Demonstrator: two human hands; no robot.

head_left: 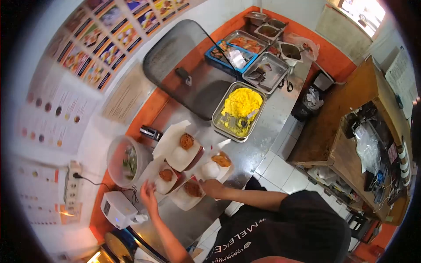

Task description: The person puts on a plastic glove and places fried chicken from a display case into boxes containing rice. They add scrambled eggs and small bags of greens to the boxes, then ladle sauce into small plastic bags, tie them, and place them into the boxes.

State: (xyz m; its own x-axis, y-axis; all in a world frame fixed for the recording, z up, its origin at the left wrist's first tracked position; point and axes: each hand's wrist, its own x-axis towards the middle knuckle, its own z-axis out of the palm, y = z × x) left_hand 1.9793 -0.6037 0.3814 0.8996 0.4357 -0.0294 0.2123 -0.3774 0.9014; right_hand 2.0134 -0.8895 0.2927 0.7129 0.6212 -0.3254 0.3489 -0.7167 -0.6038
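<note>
Several white paper food boxes stand open on the steel table, each with a white mound that looks like rice and a browned, fried-looking piece. My left hand (149, 196) is beside the left box (154, 170), its fingers extended and apart. My right hand (213, 189) is closed at the right edge of the front box (183, 202); its fingertips are partly hidden. Just beyond that hand is the right box (226, 172), with an orange-brown piece in it. The back box (173, 131) holds a round brown piece (186, 141).
A steel pan of yellow food (242, 103) stands farther along the table (274, 116). Behind it are a blue tray (232, 57), steel trays and scissors (289, 85). A clear tub (125, 160) and a white device (117, 209) flank the boxes. A wooden cabinet (346, 118) is at right.
</note>
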